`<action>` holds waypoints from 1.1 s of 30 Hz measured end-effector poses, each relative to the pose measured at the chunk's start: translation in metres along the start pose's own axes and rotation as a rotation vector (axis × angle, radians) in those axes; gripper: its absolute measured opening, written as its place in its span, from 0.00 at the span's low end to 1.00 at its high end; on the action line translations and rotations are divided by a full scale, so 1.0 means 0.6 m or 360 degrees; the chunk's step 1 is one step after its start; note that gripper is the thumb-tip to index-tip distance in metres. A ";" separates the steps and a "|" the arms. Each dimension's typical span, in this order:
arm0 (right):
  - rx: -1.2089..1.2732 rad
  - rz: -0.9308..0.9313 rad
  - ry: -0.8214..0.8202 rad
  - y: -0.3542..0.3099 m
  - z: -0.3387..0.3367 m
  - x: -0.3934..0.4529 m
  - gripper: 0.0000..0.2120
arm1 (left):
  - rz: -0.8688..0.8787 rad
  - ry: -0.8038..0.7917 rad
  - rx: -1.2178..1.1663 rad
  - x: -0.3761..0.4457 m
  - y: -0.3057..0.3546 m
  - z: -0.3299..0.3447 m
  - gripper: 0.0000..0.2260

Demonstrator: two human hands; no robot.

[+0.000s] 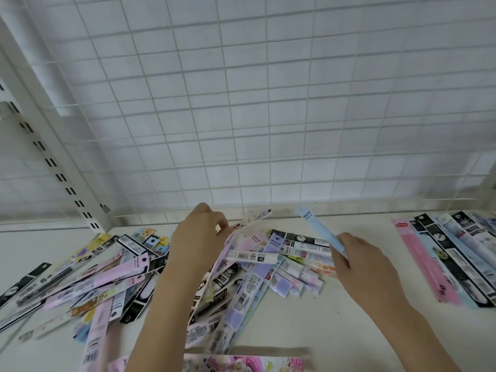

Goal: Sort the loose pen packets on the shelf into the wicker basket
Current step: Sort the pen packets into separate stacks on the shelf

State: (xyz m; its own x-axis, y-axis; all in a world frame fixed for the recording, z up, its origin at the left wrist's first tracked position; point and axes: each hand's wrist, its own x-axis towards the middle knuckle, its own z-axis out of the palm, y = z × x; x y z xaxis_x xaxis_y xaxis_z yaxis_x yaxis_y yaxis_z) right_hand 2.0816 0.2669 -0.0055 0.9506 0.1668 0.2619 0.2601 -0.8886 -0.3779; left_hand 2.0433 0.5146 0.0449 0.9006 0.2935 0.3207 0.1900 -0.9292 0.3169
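A loose heap of pen packets (pixel 112 280) in pink, lilac, black and white covers the left and middle of the white shelf (pixel 335 326). My left hand (pixel 196 237) is over the heap's centre, closed on a bunch of several packets (pixel 241 229) that fan up to the right. My right hand (pixel 365 261) is to the right of the heap, raised above the shelf, gripping a light blue pen packet (pixel 319 232) that points up and left. No wicker basket is in view.
A neat row of packets (pixel 456 253) lies side by side at the right edge. A white wire grid panel (pixel 255 116) backs the shelf, with a slotted upright (pixel 53 167) at the left. A pink printed item (pixel 236 363) lies at the front edge.
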 end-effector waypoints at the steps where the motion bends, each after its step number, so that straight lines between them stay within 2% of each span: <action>1: 0.0014 0.0002 0.0006 -0.002 0.001 -0.003 0.06 | -0.0016 0.0086 -0.0086 -0.011 0.000 -0.004 0.09; 6: -0.0011 0.0026 0.0000 -0.006 0.005 -0.020 0.05 | -0.0081 0.0287 -0.0521 -0.063 0.009 -0.028 0.08; 11: -0.0007 0.0009 -0.0031 -0.010 0.002 -0.026 0.05 | -0.0124 0.0423 -0.0782 -0.091 0.007 -0.037 0.04; 13: 0.0039 0.0010 -0.0031 -0.012 0.003 -0.028 0.04 | -0.0152 0.0462 -0.0878 -0.099 0.011 -0.038 0.07; 18: 0.0027 -0.0041 -0.0062 -0.007 0.007 -0.031 0.04 | -0.0288 0.0335 -0.0865 -0.109 0.011 -0.026 0.07; 21: 0.0014 -0.0059 -0.0072 -0.006 0.011 -0.033 0.05 | -0.0325 0.0237 -0.0836 -0.110 0.007 -0.011 0.15; 24: 0.0026 -0.0090 -0.0086 -0.003 0.018 -0.033 0.08 | -0.0375 0.0282 -0.0883 -0.111 0.007 -0.002 0.18; 28: -0.0026 -0.0133 -0.0110 -0.009 0.019 -0.032 0.02 | -0.0457 0.0293 -0.1068 -0.117 0.004 -0.003 0.15; 33: -0.0016 -0.0325 -0.0143 -0.058 0.011 -0.012 0.02 | -0.0448 0.0342 -0.0960 -0.128 -0.013 -0.018 0.14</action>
State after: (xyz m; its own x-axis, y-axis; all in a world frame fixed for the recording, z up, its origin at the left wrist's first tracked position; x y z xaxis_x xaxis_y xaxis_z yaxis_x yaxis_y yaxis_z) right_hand 2.0668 0.2996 -0.0001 0.8899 0.3806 0.2516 0.4472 -0.8366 -0.3164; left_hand 1.9686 0.5016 0.0275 0.7400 0.6002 0.3034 0.0982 -0.5427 0.8342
